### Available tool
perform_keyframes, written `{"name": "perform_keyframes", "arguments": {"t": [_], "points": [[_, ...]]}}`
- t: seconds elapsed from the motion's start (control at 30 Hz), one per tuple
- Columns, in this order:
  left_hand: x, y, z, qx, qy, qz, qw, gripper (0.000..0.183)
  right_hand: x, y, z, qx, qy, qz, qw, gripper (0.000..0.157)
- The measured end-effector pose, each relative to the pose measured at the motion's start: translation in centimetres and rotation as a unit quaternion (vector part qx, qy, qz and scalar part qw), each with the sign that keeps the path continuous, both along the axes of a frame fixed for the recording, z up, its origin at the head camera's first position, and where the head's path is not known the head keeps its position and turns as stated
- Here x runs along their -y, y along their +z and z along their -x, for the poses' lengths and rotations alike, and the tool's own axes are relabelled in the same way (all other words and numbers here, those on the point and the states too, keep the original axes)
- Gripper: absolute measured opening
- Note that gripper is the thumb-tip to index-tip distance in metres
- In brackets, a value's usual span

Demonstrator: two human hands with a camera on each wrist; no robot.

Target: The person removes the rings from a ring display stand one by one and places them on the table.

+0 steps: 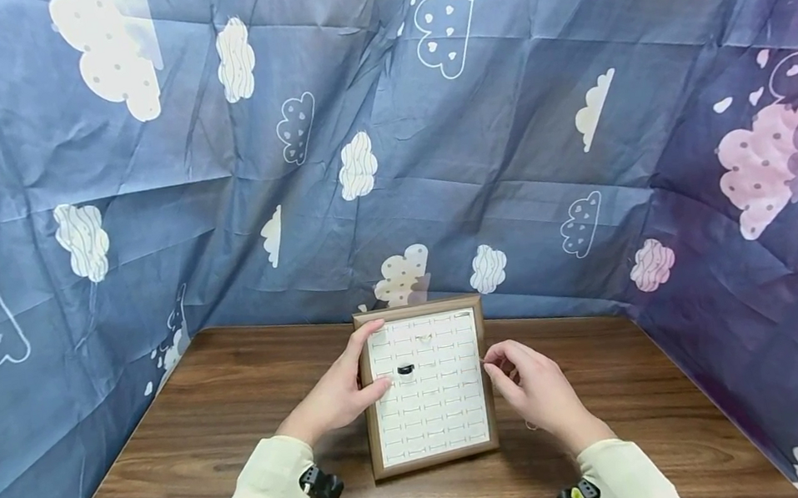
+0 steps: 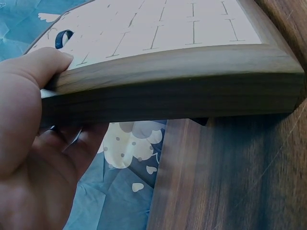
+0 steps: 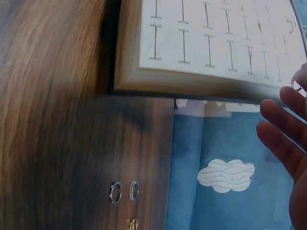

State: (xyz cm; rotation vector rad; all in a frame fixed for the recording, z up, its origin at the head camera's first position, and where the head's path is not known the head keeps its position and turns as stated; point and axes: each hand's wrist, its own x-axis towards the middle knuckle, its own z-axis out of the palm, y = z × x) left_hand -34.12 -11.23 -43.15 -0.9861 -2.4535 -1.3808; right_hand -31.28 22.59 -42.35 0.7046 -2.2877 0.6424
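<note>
A wood-framed ring display board [image 1: 434,429], white with rows of slots, leans upright on the table. My left hand [image 1: 338,392] grips its left edge, thumb on the front and fingers behind, as the left wrist view shows. Close to that thumb a black ring [image 1: 406,370] sits in a slot, and a pale ring [image 1: 423,338] is in one higher up. At the board's right edge, my right hand [image 1: 538,389] pinches a small ring [image 3: 296,87] between thumb and index finger. Its other fingers are loosely bent, and the fingertips partly cover the ring.
Two silver rings [image 3: 115,192] and a gold-toned ring [image 3: 133,224] lie on the brown wooden table [image 1: 236,388], right of the board. Behind the table hangs a blue cloth [image 1: 437,193] with a cloud print.
</note>
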Motion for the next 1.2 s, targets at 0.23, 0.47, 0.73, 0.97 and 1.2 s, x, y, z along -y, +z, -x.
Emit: {"name": "perform_keyframes", "arguments": {"t": [0.23,0.47,0.73,0.97,1.2], "points": [[0.0,0.0,-0.1,0.004,0.004,0.002,1.0,0.088,-1.5,-0.5,-0.3,0.013,-0.016,0.005,1.0,0.02],[0.0,0.0,-0.1,0.01,0.007,-0.001,0.9999,0.089,-3.2,-0.8,-0.7,0.026,-0.038,0.005,0.999,0.02],[0.0,0.0,-0.2,0.014,0.011,0.003,0.9998,0.089,-4.8,-1.1,-1.1,0.017,-0.056,-0.012,0.998,0.02],[0.1,0.0,-0.3,0.013,0.018,0.003,0.9997,0.089,-6.1,-1.2,-1.2,0.016,-0.064,-0.028,0.997,0.021],[-0.1,0.1,-0.4,0.01,0.013,0.002,0.9999,0.089,-7.4,-1.5,-1.6,0.037,-0.083,-0.039,0.995,0.021]]}}
